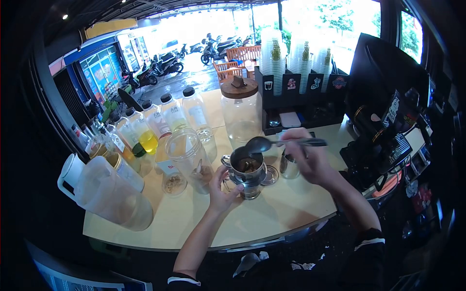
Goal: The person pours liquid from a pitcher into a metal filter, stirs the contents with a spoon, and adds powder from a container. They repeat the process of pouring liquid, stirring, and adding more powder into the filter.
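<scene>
My right hand (310, 157) is closed round the handle of a large spoon (258, 144). The spoon's dark bowl is over the rim of a shiny metal drip coffee filter (248, 178), which has a small side handle and dark, loose contents inside. At the filter's lower left side, my left hand (224, 194) grips it between thumb and fingers. A round metal lid (270, 175) lies just right of the filter. Beyond it stands a small metal cup (290, 167), partly behind my right hand. An uncapped clear jar (191, 162) with some brown contents stands left of the filter.
Capped bottles (170, 111) line the counter's left side, near a large plastic pitcher (114, 194). A wooden-lidded glass jar (241, 114) stands behind the filter. Stacked clear cups (273, 58) fill a black holder (310, 106). Dark equipment (376, 131) occupies the right side.
</scene>
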The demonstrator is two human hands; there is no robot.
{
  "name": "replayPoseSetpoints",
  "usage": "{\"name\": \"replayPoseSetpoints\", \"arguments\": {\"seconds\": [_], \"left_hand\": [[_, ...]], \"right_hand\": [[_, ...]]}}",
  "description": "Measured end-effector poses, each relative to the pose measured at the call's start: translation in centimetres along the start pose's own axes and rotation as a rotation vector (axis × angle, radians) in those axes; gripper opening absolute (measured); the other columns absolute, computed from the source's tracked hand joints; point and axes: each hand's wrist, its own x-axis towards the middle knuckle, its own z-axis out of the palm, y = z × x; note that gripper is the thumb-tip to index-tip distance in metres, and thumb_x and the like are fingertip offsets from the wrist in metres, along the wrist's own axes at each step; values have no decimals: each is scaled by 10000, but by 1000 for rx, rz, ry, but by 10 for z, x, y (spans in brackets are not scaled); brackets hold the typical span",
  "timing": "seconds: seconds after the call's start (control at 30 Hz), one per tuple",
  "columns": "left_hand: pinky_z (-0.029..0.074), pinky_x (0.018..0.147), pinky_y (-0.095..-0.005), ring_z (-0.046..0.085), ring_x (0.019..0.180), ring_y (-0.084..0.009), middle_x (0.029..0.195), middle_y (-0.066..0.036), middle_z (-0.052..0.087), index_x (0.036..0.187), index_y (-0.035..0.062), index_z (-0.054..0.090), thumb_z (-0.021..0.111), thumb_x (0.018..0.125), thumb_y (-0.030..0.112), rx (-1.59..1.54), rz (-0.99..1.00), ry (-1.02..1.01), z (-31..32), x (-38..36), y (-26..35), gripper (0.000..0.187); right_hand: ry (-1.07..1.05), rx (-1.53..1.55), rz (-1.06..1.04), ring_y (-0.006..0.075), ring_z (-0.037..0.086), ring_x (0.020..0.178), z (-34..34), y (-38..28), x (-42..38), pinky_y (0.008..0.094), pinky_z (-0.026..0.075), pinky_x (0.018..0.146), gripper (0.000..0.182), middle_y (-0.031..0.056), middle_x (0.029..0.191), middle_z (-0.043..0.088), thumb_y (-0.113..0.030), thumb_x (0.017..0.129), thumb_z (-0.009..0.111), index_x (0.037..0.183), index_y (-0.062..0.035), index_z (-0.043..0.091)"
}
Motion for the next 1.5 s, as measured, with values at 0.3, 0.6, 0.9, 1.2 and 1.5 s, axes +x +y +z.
{"name": "replayPoseSetpoints", "arguments": {"seconds": [0.3,0.6,0.9,1.2,1.5], "left_hand": [[435,985,-374,560,1131,-222,1208,-117,573,1281,7,487,806,711,271,-12,-47,-19,-1,1,3,704],[376,1028,-379,527,1155,-214,1206,-110,561,1270,-16,477,796,715,287,-10,-111,-32,0,2,13,708],[458,943,-360,564,1114,-220,1180,-103,584,1258,24,508,821,676,275,-13,-69,5,2,1,10,707],[370,1036,-382,518,1178,-221,1223,-108,557,1280,3,478,797,726,320,30,-72,-38,0,0,6,714],[455,944,-357,582,1075,-224,1144,-110,597,1238,12,508,797,678,274,71,1,-19,1,2,3,682]], "right_hand": [[-380,-173,-172,312,608,824,20,-5,27,412,495,739,113,107,866,621,-105,858,625,908,-12,584],[-404,-289,-284,280,595,795,22,-4,22,385,483,709,186,93,847,596,-98,807,669,954,-36,574],[-330,-287,-337,273,579,762,31,-1,12,374,481,689,203,82,826,587,-75,787,683,947,-37,565],[-308,-264,-316,261,603,798,30,3,7,372,479,703,240,88,879,616,-91,801,681,1001,-43,558],[-343,-644,-414,163,548,769,36,-21,2,318,419,702,248,23,755,492,-138,747,607,969,-48,544]]}}
